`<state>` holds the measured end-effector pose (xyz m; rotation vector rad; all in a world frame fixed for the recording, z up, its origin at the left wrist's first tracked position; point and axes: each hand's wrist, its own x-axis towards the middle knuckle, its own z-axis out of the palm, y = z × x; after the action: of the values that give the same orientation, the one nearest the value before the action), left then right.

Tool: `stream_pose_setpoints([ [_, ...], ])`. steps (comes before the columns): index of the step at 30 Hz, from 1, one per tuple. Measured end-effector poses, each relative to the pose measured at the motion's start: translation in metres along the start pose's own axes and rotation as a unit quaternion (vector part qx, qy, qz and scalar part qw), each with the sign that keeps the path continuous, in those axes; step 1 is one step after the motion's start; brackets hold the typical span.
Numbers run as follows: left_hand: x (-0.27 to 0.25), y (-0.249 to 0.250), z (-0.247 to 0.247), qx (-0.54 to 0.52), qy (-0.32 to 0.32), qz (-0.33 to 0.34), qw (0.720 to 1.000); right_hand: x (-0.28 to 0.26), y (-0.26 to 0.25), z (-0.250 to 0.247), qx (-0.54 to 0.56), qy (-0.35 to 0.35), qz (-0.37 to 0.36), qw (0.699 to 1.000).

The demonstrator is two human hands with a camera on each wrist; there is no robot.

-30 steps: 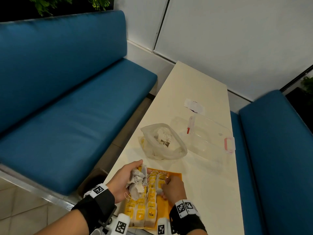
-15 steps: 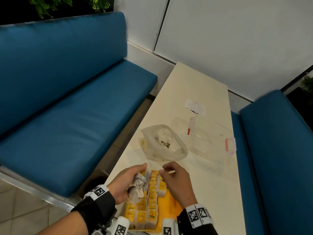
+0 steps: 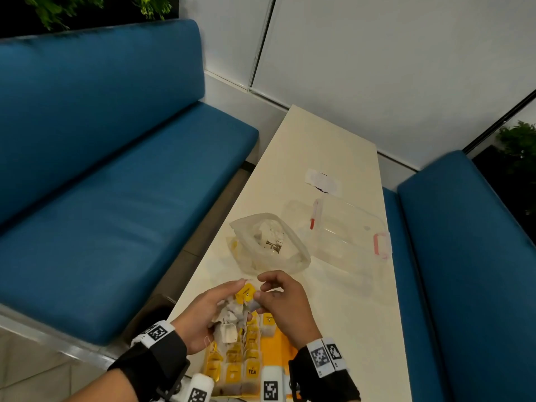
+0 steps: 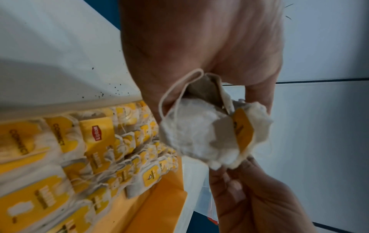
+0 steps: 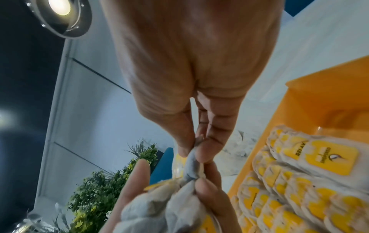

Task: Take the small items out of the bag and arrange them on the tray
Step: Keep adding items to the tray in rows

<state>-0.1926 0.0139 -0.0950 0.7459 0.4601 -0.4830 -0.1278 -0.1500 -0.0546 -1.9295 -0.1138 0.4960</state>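
Left hand (image 3: 200,314) cups a crumpled bunch of tea bags (image 3: 232,314), fingers curled round it above the near end of the tray (image 3: 278,346). Right hand (image 3: 285,309) meets it from the other side; the right wrist view shows thumb and fingers (image 5: 201,155) pinching one bag of the bunch by its paper edge, though which bag cannot be told through the blur. One yellow tag (image 3: 245,292) stands up between the two hands. Below them, the orange tray lies at the near edge of the table (image 3: 327,158), its left part filled with overlapping rows of laid bags (image 3: 235,361) with yellow tags, its right part bare. Farther along the table sits the open plastic bag (image 3: 268,242), more tea bags visible inside. Just beside it to the right lies a clear lid (image 3: 342,236) with pink clasps. Beyond that, a white wrapper (image 3: 322,181) lies flat. Blue benches (image 3: 116,213) flank the table on both sides.
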Motion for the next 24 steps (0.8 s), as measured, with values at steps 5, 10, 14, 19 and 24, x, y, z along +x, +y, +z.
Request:
stream_pose_setpoints([
  [5,-0.004,0.004,0.005,-0.033,-0.047,0.052,0.997,0.001,0.006,-0.001,0.038,-0.013,0.011,0.999],
  [10,0.001,0.005,0.002,0.007,-0.029,0.087,0.996,0.002,0.009,-0.004,0.055,-0.024,0.019,0.998],
  [14,0.005,0.005,0.005,0.008,-0.002,0.090,0.996,0.002,0.011,-0.005,0.022,-0.012,0.009,1.000],
  [19,0.008,0.007,0.009,-0.027,0.028,0.099,0.994,0.006,0.016,-0.007,-0.054,0.029,-0.013,0.998],
  [24,0.010,0.013,0.003,-0.030,0.045,0.102,0.993,0.004,0.018,-0.022,-0.016,0.053,-0.009,0.998],
])
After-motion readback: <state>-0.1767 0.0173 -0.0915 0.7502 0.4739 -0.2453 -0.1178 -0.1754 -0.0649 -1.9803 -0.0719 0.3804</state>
